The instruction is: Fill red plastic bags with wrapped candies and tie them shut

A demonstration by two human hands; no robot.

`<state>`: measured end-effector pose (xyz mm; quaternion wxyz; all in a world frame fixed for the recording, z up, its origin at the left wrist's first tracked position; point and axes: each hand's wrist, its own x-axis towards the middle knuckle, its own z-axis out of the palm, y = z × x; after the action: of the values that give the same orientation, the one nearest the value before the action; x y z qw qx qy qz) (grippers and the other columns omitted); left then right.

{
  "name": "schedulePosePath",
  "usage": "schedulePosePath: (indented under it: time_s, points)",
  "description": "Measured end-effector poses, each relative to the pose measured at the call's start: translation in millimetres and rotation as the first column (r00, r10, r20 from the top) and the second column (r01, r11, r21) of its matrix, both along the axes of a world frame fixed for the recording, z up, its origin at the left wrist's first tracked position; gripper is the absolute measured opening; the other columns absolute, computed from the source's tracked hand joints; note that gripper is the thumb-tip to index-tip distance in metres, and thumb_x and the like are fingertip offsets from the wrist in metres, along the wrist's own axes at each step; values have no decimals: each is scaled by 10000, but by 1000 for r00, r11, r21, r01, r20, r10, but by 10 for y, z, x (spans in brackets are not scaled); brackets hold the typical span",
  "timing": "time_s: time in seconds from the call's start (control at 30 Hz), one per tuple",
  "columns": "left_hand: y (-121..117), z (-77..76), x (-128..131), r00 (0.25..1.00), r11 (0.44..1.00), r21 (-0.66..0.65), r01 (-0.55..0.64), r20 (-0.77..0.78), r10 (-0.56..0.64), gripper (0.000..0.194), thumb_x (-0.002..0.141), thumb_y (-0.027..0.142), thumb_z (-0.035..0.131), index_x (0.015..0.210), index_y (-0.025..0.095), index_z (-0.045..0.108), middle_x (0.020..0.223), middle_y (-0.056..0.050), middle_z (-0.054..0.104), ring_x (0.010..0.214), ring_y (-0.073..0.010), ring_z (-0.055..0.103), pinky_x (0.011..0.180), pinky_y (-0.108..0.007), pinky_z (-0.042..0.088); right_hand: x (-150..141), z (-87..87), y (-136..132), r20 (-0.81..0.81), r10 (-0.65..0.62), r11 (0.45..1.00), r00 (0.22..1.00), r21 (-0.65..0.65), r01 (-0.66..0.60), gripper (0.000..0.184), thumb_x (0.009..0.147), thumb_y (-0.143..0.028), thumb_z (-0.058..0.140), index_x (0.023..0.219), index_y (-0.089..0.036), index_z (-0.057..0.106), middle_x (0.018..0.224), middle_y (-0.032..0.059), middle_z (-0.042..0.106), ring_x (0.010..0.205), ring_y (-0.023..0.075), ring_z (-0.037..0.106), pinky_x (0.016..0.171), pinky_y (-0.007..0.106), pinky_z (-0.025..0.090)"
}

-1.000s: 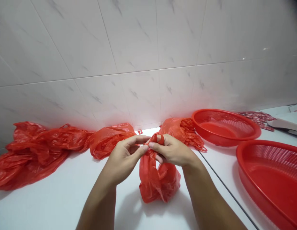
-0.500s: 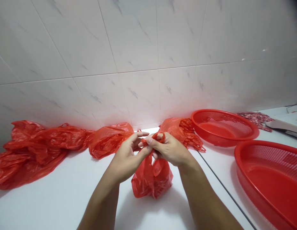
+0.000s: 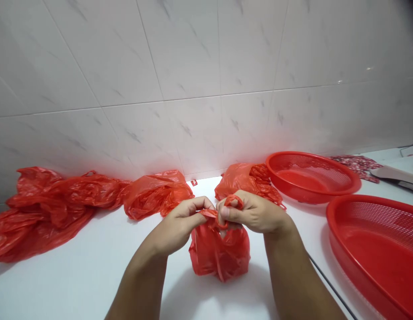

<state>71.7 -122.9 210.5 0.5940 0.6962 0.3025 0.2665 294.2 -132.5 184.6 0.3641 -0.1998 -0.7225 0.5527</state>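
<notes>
The left hand (image 3: 179, 224) and right hand (image 3: 254, 215) both pinched closed on the handles (image 3: 233, 201) of a red plastic bag (image 3: 219, 258), resting below them on the white counter (image 3: 93, 289), with more red bags (image 3: 49, 209) along the tiled wall (image 3: 193, 89) and two red plastic baskets (image 3: 293, 155) at right.

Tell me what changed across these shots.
The left hand and right hand have dropped lower and drawn slightly apart, the right hand moving right. Both still pinch the handles of the red plastic bag, which has shifted right beneath them since the previous shot. Nothing was let go. The other red bags, rear red mesh basket and front red mesh basket stayed put.
</notes>
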Motion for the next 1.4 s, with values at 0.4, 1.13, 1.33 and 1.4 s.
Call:
schedulePosePath:
  time_s: [0.4,1.13,1.33,1.4]
  points:
    - [38,55,-108,976,983,-183,31,217,9,233,869,264,607,971,150,783,791,-90,749,706,-222,714,710,-329,559,42,118,-159,251,-437,823,864,498,272,166,944,-134,656,928,-213,801,841,17,632,733,117,555,662,239,436]
    - [-5,-25,1,904,874,234,-427,123,409,285,844,366,838,1091,242,771,961,-38,783,722,-179,727,649,-290,601,-260,115,-154,169,-531,757,830,535,375,285,848,47,410,852,-196,558,920,16,616,815,142,547,726,261,421]
    - [-29,-27,9,908,862,285,-419,117,403,322,889,404,805,1171,249,819,1032,-64,830,942,-255,781,804,-342,642,-183,162,-181,167,-505,771,847,527,357,249,844,17,422,749,-209,380,801,-18,513,716,129,443,665,266,356]
    - [-37,-43,9,894,849,282,-447,117,432,334,884,410,809,1178,252,822,1033,-65,833,964,-268,782,813,-357,646,-180,171,-188,163,-502,777,849,516,360,259,854,10,423,745,-212,347,782,-24,487,703,128,426,654,270,339]
